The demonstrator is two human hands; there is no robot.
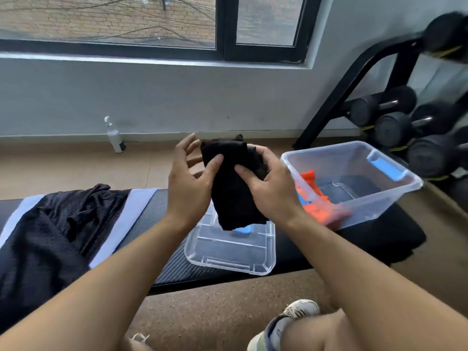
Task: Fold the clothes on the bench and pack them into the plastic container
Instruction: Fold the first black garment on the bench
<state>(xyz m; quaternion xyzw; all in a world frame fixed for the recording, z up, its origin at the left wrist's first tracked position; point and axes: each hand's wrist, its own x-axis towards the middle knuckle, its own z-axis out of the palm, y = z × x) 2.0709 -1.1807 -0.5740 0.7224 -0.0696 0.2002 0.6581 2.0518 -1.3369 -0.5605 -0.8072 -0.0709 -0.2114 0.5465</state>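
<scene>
A small folded black garment is held up in the air above the bench. My right hand grips its right side. My left hand touches its left edge with the thumb while its fingers are spread. The clear plastic container stands on the bench's right end and holds an orange garment. Black mesh shorts with white side stripes lie unfolded on the bench's left part.
The container's clear lid lies upturned on the bench below the garment. A dumbbell rack stands at the right. A spray bottle stands on the floor by the wall. My shoe is at the bottom.
</scene>
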